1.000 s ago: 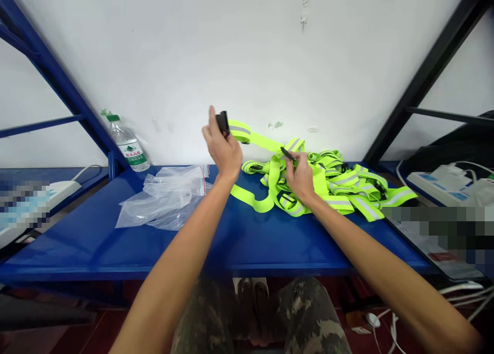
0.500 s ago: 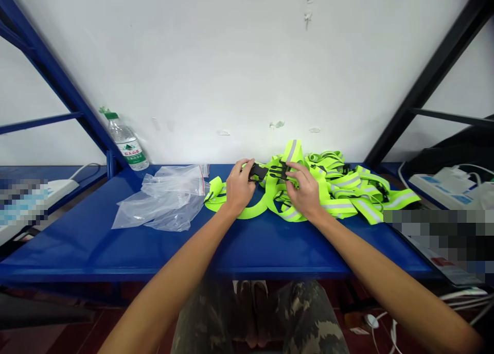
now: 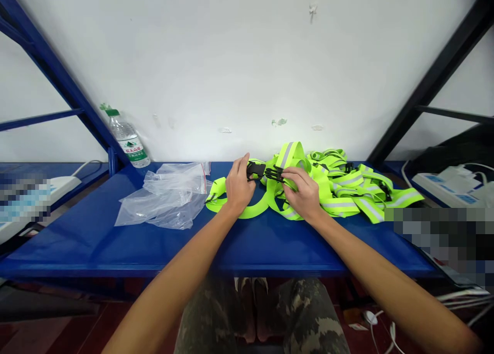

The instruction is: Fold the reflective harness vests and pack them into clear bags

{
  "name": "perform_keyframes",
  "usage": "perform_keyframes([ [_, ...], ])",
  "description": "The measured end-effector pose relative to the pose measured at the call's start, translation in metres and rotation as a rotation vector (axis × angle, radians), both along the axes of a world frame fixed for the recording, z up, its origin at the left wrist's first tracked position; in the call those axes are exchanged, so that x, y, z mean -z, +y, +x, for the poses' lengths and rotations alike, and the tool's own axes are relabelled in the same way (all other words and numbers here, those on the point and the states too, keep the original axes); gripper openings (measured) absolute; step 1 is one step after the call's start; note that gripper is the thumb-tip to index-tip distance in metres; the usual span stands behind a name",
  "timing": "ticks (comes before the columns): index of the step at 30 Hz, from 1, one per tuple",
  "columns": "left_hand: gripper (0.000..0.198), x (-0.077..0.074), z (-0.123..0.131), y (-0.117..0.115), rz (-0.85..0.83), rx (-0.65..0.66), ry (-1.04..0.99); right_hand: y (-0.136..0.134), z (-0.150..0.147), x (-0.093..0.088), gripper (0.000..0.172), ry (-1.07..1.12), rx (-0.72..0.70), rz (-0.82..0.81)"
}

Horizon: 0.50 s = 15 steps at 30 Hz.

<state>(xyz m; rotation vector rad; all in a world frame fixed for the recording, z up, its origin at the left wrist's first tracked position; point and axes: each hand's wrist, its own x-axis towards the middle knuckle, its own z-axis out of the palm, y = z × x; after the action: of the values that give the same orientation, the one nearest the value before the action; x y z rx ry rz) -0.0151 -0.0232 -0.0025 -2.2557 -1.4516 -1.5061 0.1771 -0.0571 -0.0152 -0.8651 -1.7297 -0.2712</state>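
Two black buckle halves [image 3: 256, 170], one pinched by left hand [image 3: 239, 185], one by right hand [image 3: 303, 192], over reflective straps [image 3: 339, 189]

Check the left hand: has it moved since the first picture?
Yes. Against the blue table's back edge, the left hand has dropped from well above that edge to low over the tabletop, where it now holds a black plastic buckle.

Blue steel bench [image 3: 154, 251] w/ clear plastic bags [image 3: 164, 199] left of center, water btl [image 3: 127, 140] back left by the wall, and heap of hi-vis yellow reflective straps [image 3: 343, 189] center to right, along the back edge.
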Motion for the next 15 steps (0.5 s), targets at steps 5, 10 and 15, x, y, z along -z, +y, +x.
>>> perform_keyframes([
  [5, 0.075, -0.0003, -0.0015, 0.0007, 0.054, 0.011, -0.019, 0.0003, -0.0031, -0.0061, 0.028, 0.223, -0.064, -0.387],
  [10, 0.075, 0.0004, -0.0013, 0.0016, 0.065, 0.021, -0.015, 0.0048, 0.0029, -0.0104, 0.039, 0.396, -0.205, -0.652],
  [15, 0.073, 0.0008, -0.0003, 0.0014, 0.068, 0.03, 0.0, 0.0065, 0.0025, -0.0075, 0.024, 0.396, -0.221, -0.5],
])
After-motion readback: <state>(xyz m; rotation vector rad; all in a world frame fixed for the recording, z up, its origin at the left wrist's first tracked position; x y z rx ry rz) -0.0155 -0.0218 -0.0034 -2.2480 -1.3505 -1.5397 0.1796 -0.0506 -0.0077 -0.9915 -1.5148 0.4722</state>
